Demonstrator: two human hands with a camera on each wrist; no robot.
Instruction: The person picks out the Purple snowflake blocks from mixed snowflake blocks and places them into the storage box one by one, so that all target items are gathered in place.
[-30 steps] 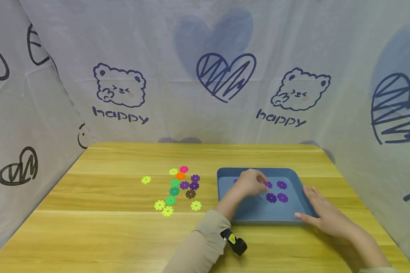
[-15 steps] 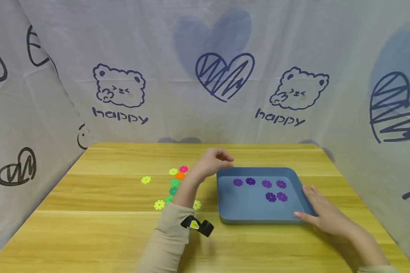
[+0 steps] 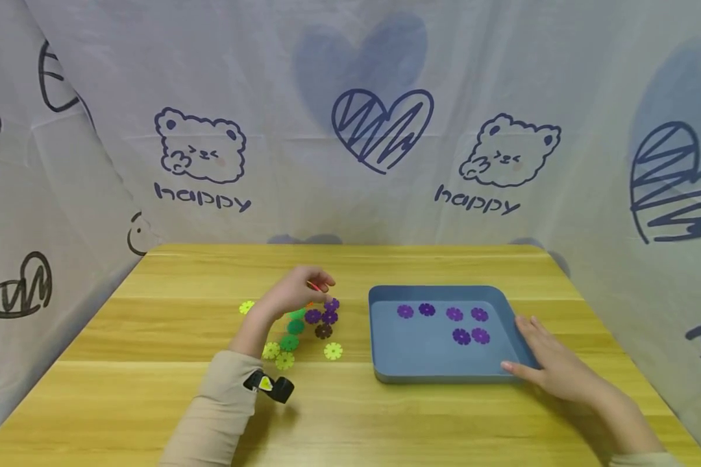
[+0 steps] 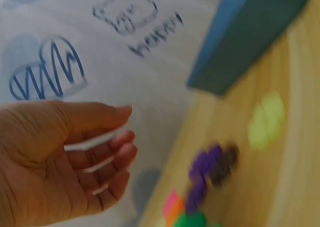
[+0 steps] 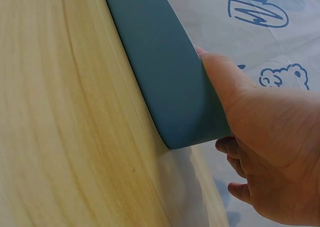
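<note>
In the head view my left hand (image 3: 298, 290) is over the far end of a loose group of flower-shaped plastic discs, thumb and fingers apart. A pinkish-red disc (image 3: 314, 286) shows through the gap between them. The left wrist view has nothing within this hand (image 4: 75, 157); purple discs (image 4: 205, 162) and a brown disc (image 4: 226, 164) lie beyond it, blurred. My right hand (image 3: 561, 366) holds the near right corner of a blue-grey tray (image 3: 444, 378), thumb at the rim and fingers along the outer side. Inside the tray lie several purple discs (image 3: 461, 336), spaced apart.
Green discs (image 3: 289, 342), yellow discs (image 3: 333, 351) and a brown disc (image 3: 324, 331) lie on the wooden table (image 3: 350, 421) left of the tray. A white printed cloth (image 3: 292, 162) hangs behind the table. My left wrist bears a black camera (image 3: 280, 389).
My left hand let go of a purple disc in the tray and moved left, out over the loose discs. My right hand has stayed at the tray's corner.
</note>
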